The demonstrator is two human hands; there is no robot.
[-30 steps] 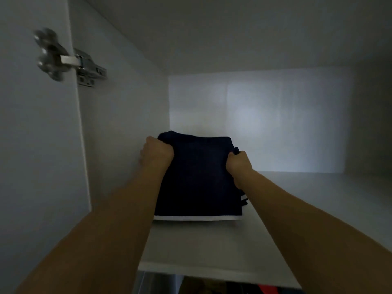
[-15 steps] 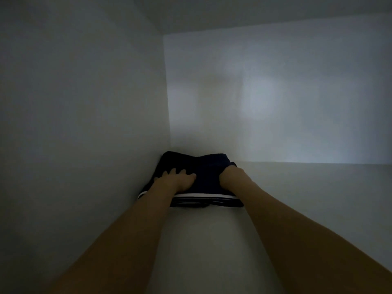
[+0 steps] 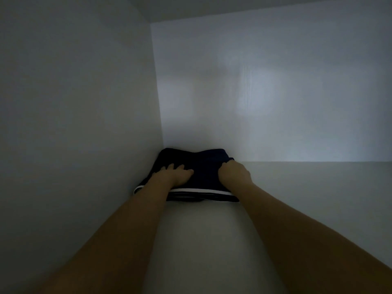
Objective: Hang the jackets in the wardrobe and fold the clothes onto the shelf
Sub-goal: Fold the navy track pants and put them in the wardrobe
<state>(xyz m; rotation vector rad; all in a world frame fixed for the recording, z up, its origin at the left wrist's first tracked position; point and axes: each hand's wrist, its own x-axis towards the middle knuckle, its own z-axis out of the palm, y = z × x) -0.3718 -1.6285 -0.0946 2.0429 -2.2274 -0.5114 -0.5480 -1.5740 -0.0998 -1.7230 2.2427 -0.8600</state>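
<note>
1. Three pale panels fill most of the dim frame: the wardrobe's side wall (image 3: 74,124) across the left, the back wall (image 3: 265,92) across the upper right, and a strip of ceiling (image 3: 233,7) along the top edge. Side and back walls meet in a vertical corner left of centre.
2. Below them the shelf (image 3: 307,209) spreads from the lower centre out to the right edge, a bare pale surface with wide open room to the right of the clothes and in front of them, toward the bottom of the frame.
3. Two bare forearms reach in from the bottom corners and converge near the centre of the frame.
4. A folded dark navy garment (image 3: 203,164) lies on the shelf, pushed into the back left corner, its left side against the side wall and its far edge at or very near the back wall. White trim runs along its near edge, with further dark and white layers showing beneath.
5. The left hand (image 3: 172,174) lies palm down on the left part of the garment, fingers spread and straight, pressing flat on the cloth.
6. The right hand (image 3: 234,174) sits on the garment's right edge with fingers curled under; whether they pinch the cloth or just press with the knuckles cannot be told.
</note>
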